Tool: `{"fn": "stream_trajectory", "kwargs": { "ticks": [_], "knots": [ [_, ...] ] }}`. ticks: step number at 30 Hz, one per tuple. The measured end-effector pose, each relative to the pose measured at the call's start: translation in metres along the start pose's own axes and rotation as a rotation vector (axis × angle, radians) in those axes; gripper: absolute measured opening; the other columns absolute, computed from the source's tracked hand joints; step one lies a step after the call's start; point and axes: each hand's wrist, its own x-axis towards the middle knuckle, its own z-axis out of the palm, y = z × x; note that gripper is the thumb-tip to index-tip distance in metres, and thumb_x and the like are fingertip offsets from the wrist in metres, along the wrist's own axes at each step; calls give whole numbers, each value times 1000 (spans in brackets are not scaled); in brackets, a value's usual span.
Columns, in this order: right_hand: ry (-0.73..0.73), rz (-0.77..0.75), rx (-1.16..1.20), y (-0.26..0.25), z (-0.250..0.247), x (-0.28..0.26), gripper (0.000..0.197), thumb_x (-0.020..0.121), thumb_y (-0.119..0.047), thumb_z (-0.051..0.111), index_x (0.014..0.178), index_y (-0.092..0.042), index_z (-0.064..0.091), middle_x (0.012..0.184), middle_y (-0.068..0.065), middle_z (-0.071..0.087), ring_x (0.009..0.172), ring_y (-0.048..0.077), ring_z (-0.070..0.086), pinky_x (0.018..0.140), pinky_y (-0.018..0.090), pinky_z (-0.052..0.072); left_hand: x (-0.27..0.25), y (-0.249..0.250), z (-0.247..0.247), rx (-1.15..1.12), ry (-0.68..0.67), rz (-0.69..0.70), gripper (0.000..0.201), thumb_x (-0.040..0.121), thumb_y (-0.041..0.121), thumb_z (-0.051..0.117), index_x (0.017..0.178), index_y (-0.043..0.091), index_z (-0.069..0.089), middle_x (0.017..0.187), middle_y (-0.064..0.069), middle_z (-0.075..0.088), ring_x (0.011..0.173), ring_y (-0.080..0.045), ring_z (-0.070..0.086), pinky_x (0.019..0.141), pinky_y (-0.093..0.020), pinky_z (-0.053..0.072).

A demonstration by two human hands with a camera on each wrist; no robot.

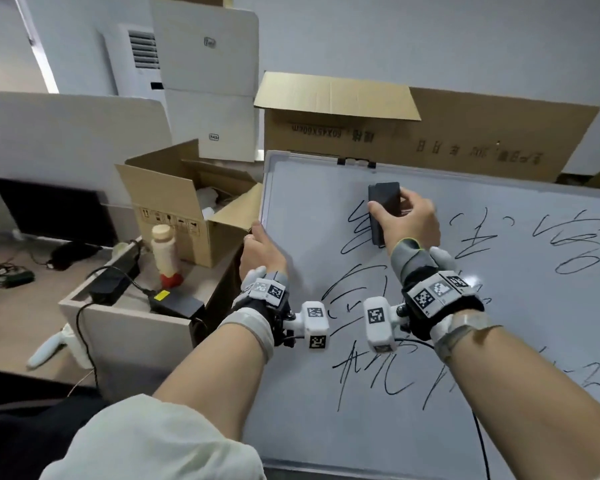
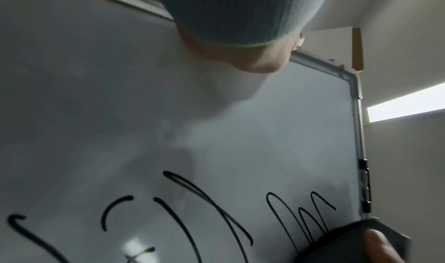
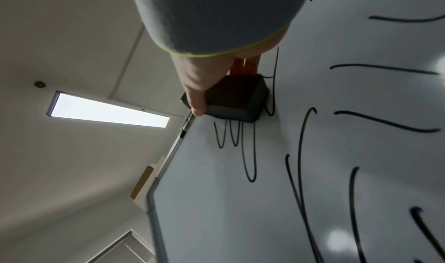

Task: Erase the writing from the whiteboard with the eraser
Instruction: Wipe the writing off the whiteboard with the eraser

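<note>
- While my right hand [image 1: 407,220] pinches the eraser [image 1: 383,211] flat against the whiteboard [image 1: 309,202] over the top-left writing [image 1: 357,230], I can scrub there.
- My left hand [image 1: 262,252] grips the board's left edge, so it won't shift, I judge.

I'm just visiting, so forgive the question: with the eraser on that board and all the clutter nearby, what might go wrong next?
1. The whiteboard seems propped, steadied only by the left hand gripping its edge; a hard wipe might shift or tip it.
2. The right hand pinches the eraser by its sides; pressing could make it slip from that grip.
3. The bottle and open cardboard box sit near the board's left edge; a sliding board might knock them.
</note>
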Motion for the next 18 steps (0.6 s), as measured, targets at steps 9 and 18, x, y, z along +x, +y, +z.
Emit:
{"fn": "stream_trajectory", "kwargs": {
  "ticks": [9, 18],
  "knots": [
    [-203, -237, 5, -8, 54, -7, 54, 63, -60, 79, 110, -37, 64, 102, -13, 56, 92, 9, 58, 72, 25, 45, 8, -2, 7, 27, 20, 15, 67, 103, 58, 12, 114, 15, 62, 107, -11, 68, 100, -35, 63, 75, -34, 35],
    [84, -13, 89, 30, 11, 43, 55, 67, -58, 78, 113, -31, 65, 110, -7, 56, 94, 13, 61, 81, 29, 54, 3, 1, 17, -11, 47, -2, 67, 96, 66, 16, 81, 17, 59, 70, 2, 59, 71, -25, 58, 66, -33, 42]
  ]
}}
